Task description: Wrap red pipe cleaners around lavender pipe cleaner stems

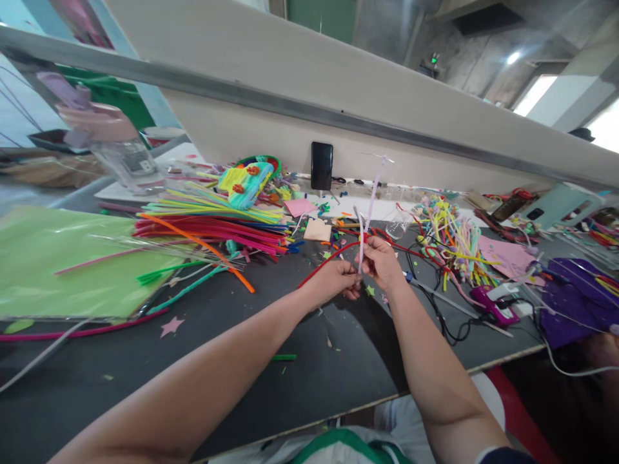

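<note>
Over the middle of the grey table, my two hands meet around a pale lilac pipe cleaner that rises upright and bends at its top. My right hand pinches it higher up. Lower, the closed fingers of my left hand grip its bottom end. A red pipe cleaner crosses the lilac one at my right fingertips and slants down to the left behind my left hand. How the two are joined there is too small to tell. Small paper stars and coloured scraps lie just beyond and under my hands.
Bundled pipe cleaners lie at left beside a green sheet and a water bottle. A phone leans on the back partition. At right are a pastel pipe-cleaner pile, a magenta power strip and black cables.
</note>
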A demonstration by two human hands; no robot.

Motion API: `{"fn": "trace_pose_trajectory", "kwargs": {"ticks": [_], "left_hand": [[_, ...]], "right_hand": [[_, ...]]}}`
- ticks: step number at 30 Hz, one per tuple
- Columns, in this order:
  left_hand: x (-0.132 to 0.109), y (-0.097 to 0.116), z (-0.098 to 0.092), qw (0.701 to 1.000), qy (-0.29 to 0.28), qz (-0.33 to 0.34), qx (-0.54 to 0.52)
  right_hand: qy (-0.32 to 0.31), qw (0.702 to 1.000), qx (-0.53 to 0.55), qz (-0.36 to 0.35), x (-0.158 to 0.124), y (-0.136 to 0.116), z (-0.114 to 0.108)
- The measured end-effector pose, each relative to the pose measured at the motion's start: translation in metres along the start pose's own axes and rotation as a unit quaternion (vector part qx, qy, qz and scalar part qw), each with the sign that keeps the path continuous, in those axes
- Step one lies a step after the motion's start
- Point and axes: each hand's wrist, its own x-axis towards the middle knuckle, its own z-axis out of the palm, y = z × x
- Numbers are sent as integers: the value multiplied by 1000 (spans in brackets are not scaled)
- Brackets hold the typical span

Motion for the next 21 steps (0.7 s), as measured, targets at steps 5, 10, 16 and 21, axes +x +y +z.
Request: {"fn": "trace_pose_trajectory", "kwargs": {"ticks": [5, 10, 16, 21], "left_hand": [[0, -2, 1, 1000, 3, -1, -8], [3, -5, 1, 1000, 15, 0, 6], [1, -3, -2, 1000, -3, -2, 2], [0, 0, -4, 1000, 4, -8, -8]], "right_hand": [[-1, 1000, 3, 9, 0, 0, 0], [-7, 1000, 6, 15, -1, -1, 1], [-29, 1000, 0, 0, -1, 0, 2], [-49, 998, -18, -26, -2, 1, 3]]}}
